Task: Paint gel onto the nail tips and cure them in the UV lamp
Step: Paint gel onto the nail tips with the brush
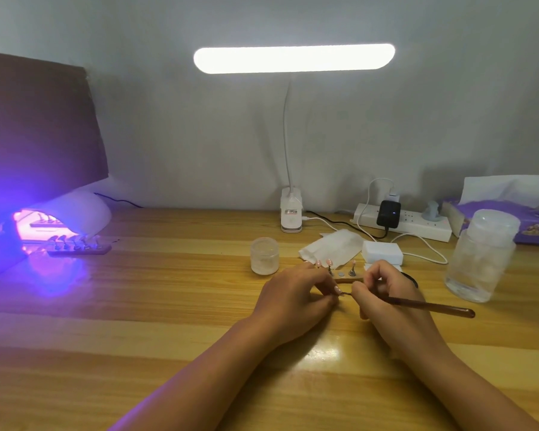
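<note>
1. Left hand (296, 293): rests on the table (168, 306) at centre, fingers curled. Fingertips pinch a small stand carrying a pink nail tip (337, 289), which sits at the hand's right edge, facing the other hand.
2. Right hand (383, 290): fingers curled, pinching a gel brush (433, 307) near its bristle end. The brown handle runs out to the right, low over the table. The brush tip meets the held nail tip in the narrow gap between the two hands.
3. Wooden holder strip (347, 276): lies just behind both hands, partly hidden by them. Several more tips stand upright on it.
4. UV lamp (81, 209): at the far left, well apart from the hands, lit violet. A second holder strip (78, 248) with a row of tips lies at its mouth; another strip shows inside. A cardboard sheet (35, 119) leans above it.
5. Small clear jar (264, 256): stands just behind the left hand, apart from it.
6. Other items: a lit desk lamp (293, 59) at the table's back edge; a power strip (402, 225); a folded wipe (330, 247) and white pads (381, 251) behind the holder; a clear pump bottle (483, 256) right of the right hand; a purple tissue box (511, 213) behind it.
</note>
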The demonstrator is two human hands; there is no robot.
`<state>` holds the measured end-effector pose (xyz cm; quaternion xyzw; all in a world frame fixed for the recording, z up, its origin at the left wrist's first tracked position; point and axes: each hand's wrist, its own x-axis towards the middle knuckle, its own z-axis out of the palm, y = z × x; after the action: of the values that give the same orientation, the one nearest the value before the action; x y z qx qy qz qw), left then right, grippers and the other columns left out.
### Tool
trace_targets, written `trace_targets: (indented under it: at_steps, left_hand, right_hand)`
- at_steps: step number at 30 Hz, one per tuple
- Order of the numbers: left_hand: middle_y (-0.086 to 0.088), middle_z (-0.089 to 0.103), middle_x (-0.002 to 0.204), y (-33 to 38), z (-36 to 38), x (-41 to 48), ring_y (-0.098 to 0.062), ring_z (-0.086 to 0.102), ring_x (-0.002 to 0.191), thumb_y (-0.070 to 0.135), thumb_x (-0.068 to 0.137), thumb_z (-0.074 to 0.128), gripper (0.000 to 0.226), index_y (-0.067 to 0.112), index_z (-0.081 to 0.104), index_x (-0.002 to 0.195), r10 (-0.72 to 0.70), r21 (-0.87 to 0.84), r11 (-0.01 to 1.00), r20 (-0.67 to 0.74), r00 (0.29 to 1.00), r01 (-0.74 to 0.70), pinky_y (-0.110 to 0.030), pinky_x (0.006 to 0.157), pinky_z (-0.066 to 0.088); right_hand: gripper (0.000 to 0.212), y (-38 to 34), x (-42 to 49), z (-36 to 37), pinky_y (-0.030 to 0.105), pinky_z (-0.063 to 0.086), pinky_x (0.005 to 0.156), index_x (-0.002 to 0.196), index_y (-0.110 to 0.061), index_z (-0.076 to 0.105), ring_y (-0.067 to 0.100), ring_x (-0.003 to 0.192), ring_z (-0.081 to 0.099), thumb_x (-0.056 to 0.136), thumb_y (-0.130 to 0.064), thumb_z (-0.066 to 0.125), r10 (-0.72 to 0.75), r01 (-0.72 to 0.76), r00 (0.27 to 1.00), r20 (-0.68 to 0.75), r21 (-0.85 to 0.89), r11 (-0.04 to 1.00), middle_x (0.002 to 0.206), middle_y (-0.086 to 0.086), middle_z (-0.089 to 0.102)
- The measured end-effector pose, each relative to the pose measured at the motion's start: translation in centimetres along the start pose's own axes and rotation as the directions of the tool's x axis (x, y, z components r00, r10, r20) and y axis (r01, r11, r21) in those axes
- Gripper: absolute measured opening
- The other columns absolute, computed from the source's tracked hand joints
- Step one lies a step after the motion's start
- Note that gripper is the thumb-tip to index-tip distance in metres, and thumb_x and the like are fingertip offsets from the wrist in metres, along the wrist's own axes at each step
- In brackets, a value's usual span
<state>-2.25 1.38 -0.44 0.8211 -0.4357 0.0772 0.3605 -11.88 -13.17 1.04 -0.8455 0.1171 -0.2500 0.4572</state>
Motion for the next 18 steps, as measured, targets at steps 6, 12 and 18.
trace_targets:
  at_steps: [6,12,18]
  left_hand:
    - [0.014,0.065,0.095,-0.03,-0.03,0.00,-0.001,0.050,0.077,0.031,0.087,0.069,0.011,0.028,0.071,0.098,-0.001,0.017,1.000,0.002,1.000,0.001,-0.036,0.070,0.050]
    - [0.015,0.064,0.096,0.05,0.04,0.00,-0.001,0.052,0.082,0.033,0.087,0.069,0.009,0.033,0.070,0.097,-0.011,0.014,1.000,0.009,1.000,0.011,-0.035,0.072,0.050]
    - [0.016,0.064,0.094,-0.14,0.08,0.05,0.004,0.050,0.075,0.033,0.087,0.069,0.008,0.033,0.070,0.095,-0.009,0.005,1.000,-0.004,1.000,0.009,-0.033,0.070,0.050]
  right_hand:
    - [0.014,-0.30,-0.14,0.16,0.010,0.044,0.050,0.082,-0.015,0.055,0.003,0.057,0.063,0.090,-0.022,0.065,-0.015,0.014,0.999,0.047,0.025,1.000,0.063,-0.005,0.069]
    - [0.012,-0.13,-0.10,0.01,0.033,0.045,0.052,0.076,-0.016,0.053,0.012,0.049,0.052,0.085,-0.015,0.062,0.027,-0.026,1.000,0.006,-0.064,0.998,0.060,0.009,0.062]
    - [0.015,-0.27,-0.08,-0.05,0.017,0.043,0.052,0.081,-0.015,0.054,0.003,0.052,0.059,0.090,-0.022,0.064,-0.003,0.003,1.000,0.023,0.003,1.000,0.062,-0.001,0.068]
